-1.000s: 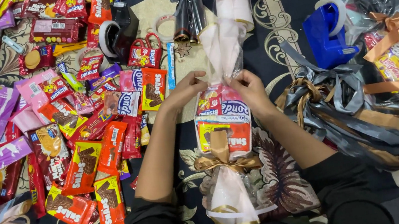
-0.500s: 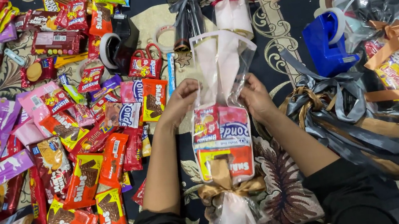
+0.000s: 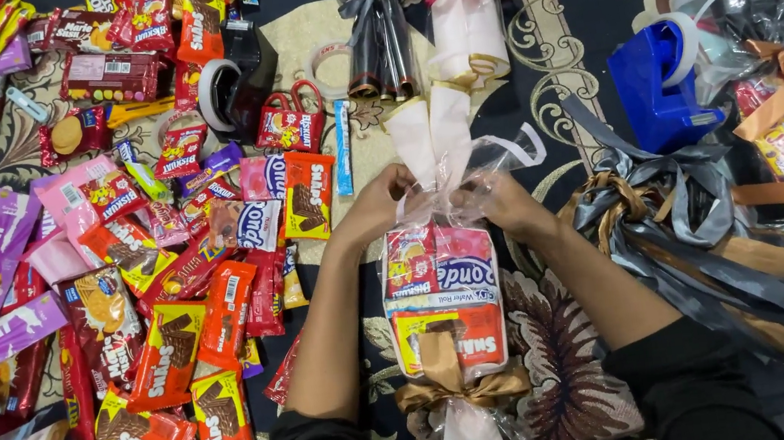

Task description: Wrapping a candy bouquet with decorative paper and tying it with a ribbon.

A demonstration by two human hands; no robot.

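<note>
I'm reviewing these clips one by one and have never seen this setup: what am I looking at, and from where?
This is one view from a camera on a person's head, looking down. There is no machine, only two bare hands. The left hand and right hand pinch the top of a clear wrapped snack bundle tied below with a gold ribbon. It lies on a dark patterned carpet. Loose snack packets are spread to the left; a blue tape dispenser and grey ribbons sit to the right.

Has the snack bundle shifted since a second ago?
Cannot tell. The camera itself moves between frames. The snack bundle sits about as far from the blue tape dispenser as before, with both hands at its neck.
</note>
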